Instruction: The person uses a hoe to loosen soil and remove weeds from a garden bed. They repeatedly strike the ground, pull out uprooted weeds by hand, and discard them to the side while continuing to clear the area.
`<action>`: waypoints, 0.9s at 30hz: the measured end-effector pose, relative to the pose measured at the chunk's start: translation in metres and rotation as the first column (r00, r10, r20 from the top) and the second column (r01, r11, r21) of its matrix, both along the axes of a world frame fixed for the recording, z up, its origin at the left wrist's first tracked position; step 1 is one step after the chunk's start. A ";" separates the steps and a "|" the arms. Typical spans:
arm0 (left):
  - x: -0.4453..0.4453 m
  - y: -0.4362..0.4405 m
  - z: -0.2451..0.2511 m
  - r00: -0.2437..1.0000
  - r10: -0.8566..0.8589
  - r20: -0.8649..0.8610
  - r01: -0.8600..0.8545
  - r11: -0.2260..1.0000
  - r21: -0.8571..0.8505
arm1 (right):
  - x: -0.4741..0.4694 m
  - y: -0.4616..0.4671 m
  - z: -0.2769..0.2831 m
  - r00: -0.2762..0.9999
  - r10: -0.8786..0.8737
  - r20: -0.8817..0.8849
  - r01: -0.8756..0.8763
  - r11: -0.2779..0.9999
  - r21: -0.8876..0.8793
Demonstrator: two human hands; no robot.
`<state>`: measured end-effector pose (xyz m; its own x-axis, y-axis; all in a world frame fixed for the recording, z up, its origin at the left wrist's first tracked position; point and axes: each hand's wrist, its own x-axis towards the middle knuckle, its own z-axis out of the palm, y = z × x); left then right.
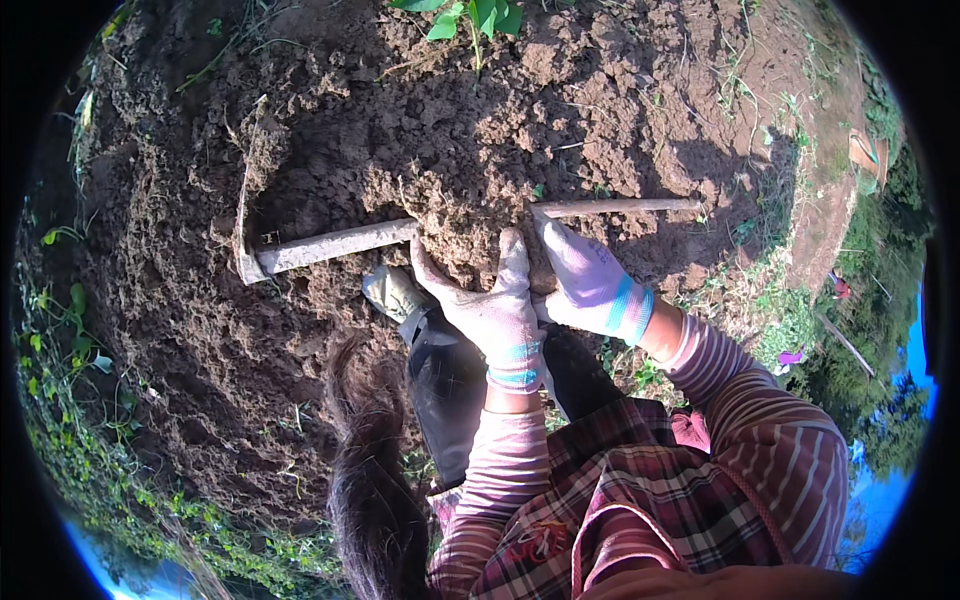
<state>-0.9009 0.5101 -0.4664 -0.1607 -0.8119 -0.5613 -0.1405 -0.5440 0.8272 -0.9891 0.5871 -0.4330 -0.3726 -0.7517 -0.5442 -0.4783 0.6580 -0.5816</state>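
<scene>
A loose clump of brown soil [461,232] sits between my two gloved hands. My left hand [480,307] spreads its thumb and fingers around the near side of the clump. Against its right side is my right hand [596,281], with fingertips close to the hoe's handle. A hoe [337,246] lies across the ground in front of me, the middle of its handle hidden by the soil and my hands. Its soil-caked blade [251,180] stands up at the left. Both gloves are pale and dirt-stained, with blue-striped cuffs.
A green-leaved seedling [478,37] grows from the tilled soil [360,127] ahead. My soiled shoe [394,292] is just left of my left hand. Leafy vines [135,465] border the left side. A sandal [868,154] lies at far right; a person in red [840,286] is distant.
</scene>
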 end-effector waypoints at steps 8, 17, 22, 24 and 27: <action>0.017 -0.027 -0.020 0.883 0.465 0.070 -0.411 0.692 0.594 | 0.004 0.023 0.007 0.303 -0.626 0.718 0.654 0.685 0.321; 0.009 -0.017 -0.007 0.952 0.054 -0.301 0.077 0.910 0.408 | -0.019 0.015 -0.017 0.431 -0.510 0.744 0.674 0.731 0.110; 0.005 -0.011 -0.005 0.969 -0.184 -0.163 0.217 0.952 0.215 | -0.003 0.000 -0.013 0.495 -0.607 0.622 0.709 0.696 0.114; 0.008 -0.009 -0.011 0.982 -0.184 -0.047 0.185 0.983 0.020 | 0.001 0.000 -0.014 0.383 -0.621 0.683 0.723 0.663 0.197; 0.018 -0.010 -0.022 0.975 0.197 -0.102 -0.146 0.917 0.370 | -0.001 0.005 -0.020 -0.055 -0.556 0.830 0.826 0.442 0.351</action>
<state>-0.8829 0.4999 -0.4887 -0.1313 -0.5820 -0.8025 0.0806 -0.8131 0.5765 -0.9903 0.5923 -0.4527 -0.2949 -0.5083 -0.8091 0.8961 0.1469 -0.4189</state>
